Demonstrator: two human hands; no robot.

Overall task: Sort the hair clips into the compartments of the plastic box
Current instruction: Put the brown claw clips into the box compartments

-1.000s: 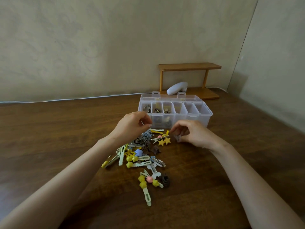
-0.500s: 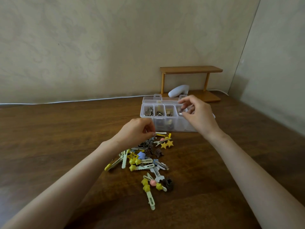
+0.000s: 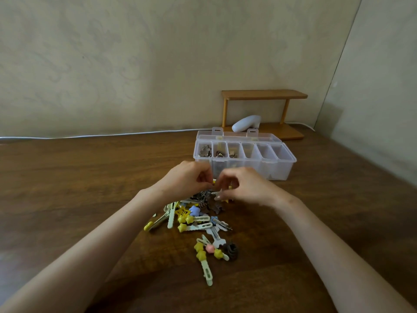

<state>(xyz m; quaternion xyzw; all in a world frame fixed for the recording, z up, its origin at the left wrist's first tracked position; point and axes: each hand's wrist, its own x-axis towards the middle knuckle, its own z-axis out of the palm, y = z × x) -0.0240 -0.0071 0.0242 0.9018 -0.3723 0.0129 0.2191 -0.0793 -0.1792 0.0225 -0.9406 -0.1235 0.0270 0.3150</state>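
Observation:
A heap of hair clips (image 3: 198, 216) in yellow, pale green, blue and brown lies on the wooden table, with a few stragglers (image 3: 208, 251) nearer me. Behind it stands the clear plastic box (image 3: 278, 168), lid open; its three left compartments hold brown clips (image 3: 205, 151). My left hand (image 3: 185, 180) hovers at the far end of the heap with fingertips pinched together, apparently on a small clip. My right hand (image 3: 244, 187), slightly blurred, is right beside it and pinches a greyish-brown clip (image 3: 217, 196) at the top of the heap.
A small wooden shelf (image 3: 264, 94) stands against the wall behind the box, with a white object (image 3: 246, 124) under it. A white cable (image 3: 101, 136) runs along the table's back edge. A wall corner closes in on the right.
My right hand has come back from over the box's compartments down to the heap, next to my left hand. The left hand has stayed at the heap.

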